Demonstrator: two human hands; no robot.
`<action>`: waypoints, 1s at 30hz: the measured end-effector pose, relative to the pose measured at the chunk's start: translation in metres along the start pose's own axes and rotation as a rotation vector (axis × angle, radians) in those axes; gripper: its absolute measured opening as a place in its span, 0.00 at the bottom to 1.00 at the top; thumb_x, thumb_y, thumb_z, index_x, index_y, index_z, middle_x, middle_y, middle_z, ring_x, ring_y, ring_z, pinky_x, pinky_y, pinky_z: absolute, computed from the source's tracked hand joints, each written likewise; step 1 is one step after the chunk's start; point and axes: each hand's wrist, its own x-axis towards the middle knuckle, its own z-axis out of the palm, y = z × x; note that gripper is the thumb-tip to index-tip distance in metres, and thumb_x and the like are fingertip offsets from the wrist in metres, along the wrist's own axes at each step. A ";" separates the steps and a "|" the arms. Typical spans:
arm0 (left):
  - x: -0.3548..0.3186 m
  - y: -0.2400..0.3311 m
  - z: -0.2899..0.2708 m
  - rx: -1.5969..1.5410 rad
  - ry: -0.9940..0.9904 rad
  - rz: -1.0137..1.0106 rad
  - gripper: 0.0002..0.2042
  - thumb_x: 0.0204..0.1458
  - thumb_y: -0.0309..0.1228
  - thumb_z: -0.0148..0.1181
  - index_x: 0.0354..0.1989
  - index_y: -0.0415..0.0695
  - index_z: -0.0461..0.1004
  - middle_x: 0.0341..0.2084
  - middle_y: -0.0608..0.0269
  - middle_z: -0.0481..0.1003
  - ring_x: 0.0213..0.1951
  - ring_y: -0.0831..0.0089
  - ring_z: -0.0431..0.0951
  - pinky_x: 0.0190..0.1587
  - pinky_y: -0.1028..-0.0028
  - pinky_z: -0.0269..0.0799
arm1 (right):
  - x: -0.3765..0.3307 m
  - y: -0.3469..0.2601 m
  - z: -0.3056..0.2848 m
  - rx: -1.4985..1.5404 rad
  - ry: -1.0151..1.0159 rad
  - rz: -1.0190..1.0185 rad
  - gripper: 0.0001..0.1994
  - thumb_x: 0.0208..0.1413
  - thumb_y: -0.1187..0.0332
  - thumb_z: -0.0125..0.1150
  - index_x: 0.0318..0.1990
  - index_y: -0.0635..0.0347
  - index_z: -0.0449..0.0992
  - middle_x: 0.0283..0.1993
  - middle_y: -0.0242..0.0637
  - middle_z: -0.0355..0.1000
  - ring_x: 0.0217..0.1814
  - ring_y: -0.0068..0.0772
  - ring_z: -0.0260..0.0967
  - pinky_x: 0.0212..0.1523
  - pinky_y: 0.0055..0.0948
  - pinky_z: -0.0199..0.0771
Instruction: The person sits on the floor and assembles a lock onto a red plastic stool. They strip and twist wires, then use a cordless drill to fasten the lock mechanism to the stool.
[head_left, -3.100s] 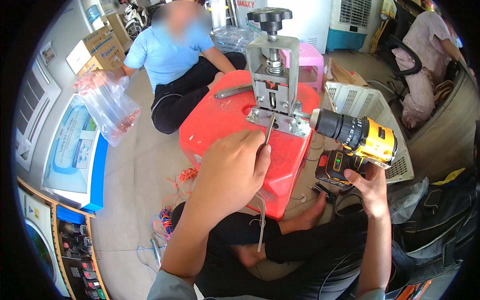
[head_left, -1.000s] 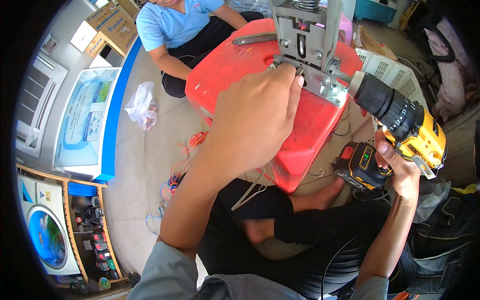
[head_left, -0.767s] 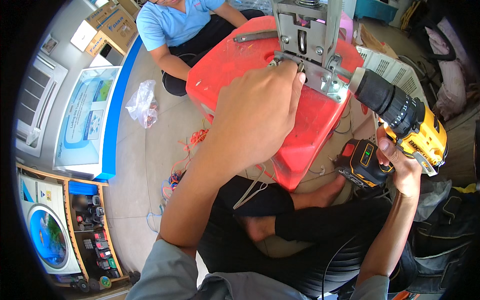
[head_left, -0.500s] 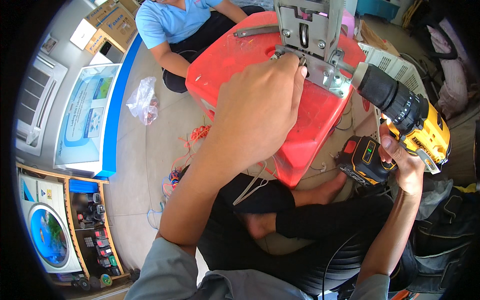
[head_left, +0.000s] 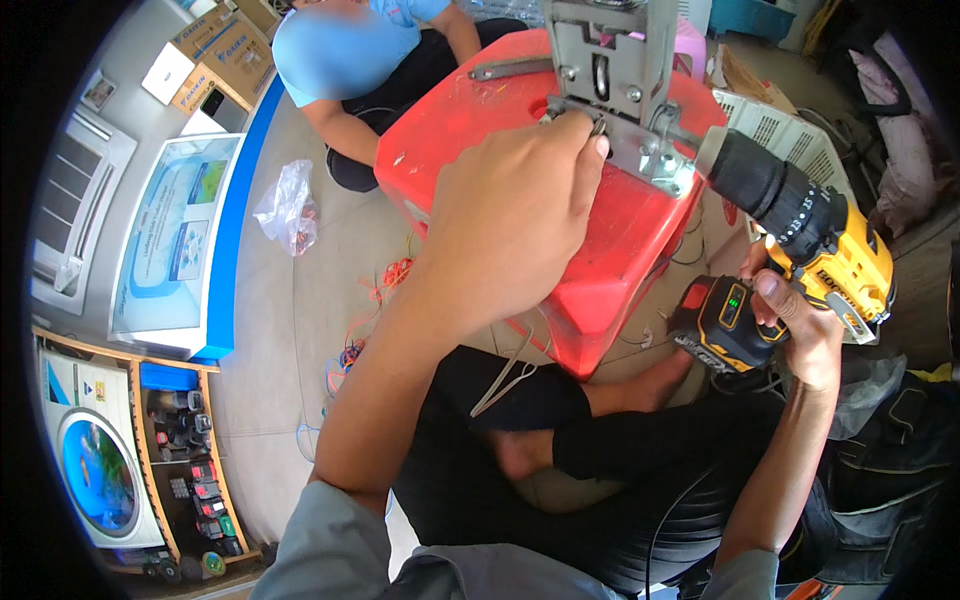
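Note:
A metal bracket (head_left: 615, 75) with slots and bolts stands upright on a red plastic stool (head_left: 590, 250) in front of me. My left hand (head_left: 515, 215) is closed at the bracket's base plate, thumb and fingers pinched; a small metal end shows by the thumb, and the rest is hidden by the hand. My right hand (head_left: 805, 325) grips the handle of a yellow and black cordless drill (head_left: 800, 220), held level at the right. The drill's front end points left at the bolted corner of the bracket, and light falls on that corner.
Across the stool sits a person in a light blue shirt (head_left: 350, 60). A flat metal bar (head_left: 515, 67) lies on the stool's far side. A white plastic basket (head_left: 790, 140) stands behind the drill. Orange cord (head_left: 395, 275) and a clear plastic bag (head_left: 288, 205) are on the tiled floor.
The drill has shifted slightly left, and its light now shines brighter on the bracket's corner. The bracket has moved a little left in view. My left hand keeps its pinch.

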 end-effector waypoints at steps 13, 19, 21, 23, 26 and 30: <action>-0.038 -0.007 -0.029 -0.541 -0.122 -0.110 0.14 0.69 0.34 0.49 0.31 0.38 0.66 0.22 0.70 0.63 0.25 0.80 0.61 0.29 0.74 0.60 | -0.007 -0.003 0.006 0.020 0.079 0.047 0.10 0.55 0.67 0.71 0.42 0.58 0.79 0.35 0.31 0.78 0.27 0.18 0.68 0.27 0.20 0.68; -0.061 0.007 -0.038 -1.122 0.202 -0.181 0.14 0.71 0.36 0.47 0.42 0.38 0.75 0.18 0.75 0.63 0.21 0.85 0.62 0.26 0.77 0.58 | -0.003 -0.001 0.002 0.028 0.058 -0.008 0.13 0.53 0.71 0.73 0.45 0.58 0.80 0.38 0.32 0.80 0.32 0.20 0.73 0.29 0.21 0.72; -0.070 0.001 -0.053 -1.180 0.151 -0.304 0.15 0.71 0.37 0.47 0.46 0.38 0.76 0.18 0.76 0.64 0.19 0.87 0.60 0.25 0.79 0.56 | 0.001 0.002 0.000 -0.021 0.076 -0.058 0.13 0.53 0.71 0.73 0.45 0.58 0.80 0.38 0.33 0.81 0.31 0.20 0.73 0.30 0.22 0.73; -0.071 -0.003 -0.059 -0.841 0.150 -0.317 0.15 0.71 0.36 0.47 0.46 0.37 0.76 0.18 0.75 0.65 0.19 0.88 0.61 0.23 0.79 0.55 | 0.003 0.004 0.001 -0.101 0.105 -0.070 0.14 0.54 0.70 0.72 0.47 0.60 0.80 0.37 0.36 0.81 0.30 0.22 0.72 0.30 0.23 0.73; -0.067 0.003 -0.058 -0.500 0.239 -0.314 0.13 0.70 0.34 0.49 0.44 0.39 0.78 0.18 0.72 0.65 0.19 0.83 0.62 0.24 0.77 0.58 | 0.000 0.004 0.003 -0.050 0.100 -0.074 0.13 0.55 0.71 0.71 0.47 0.60 0.79 0.36 0.36 0.81 0.30 0.22 0.73 0.31 0.23 0.73; -0.057 0.017 -0.052 -0.297 0.175 -0.211 0.08 0.65 0.29 0.53 0.40 0.37 0.75 0.20 0.58 0.72 0.24 0.67 0.72 0.28 0.67 0.66 | -0.008 0.002 0.008 0.011 0.089 -0.037 0.13 0.58 0.71 0.68 0.49 0.63 0.78 0.34 0.36 0.80 0.29 0.23 0.72 0.28 0.22 0.71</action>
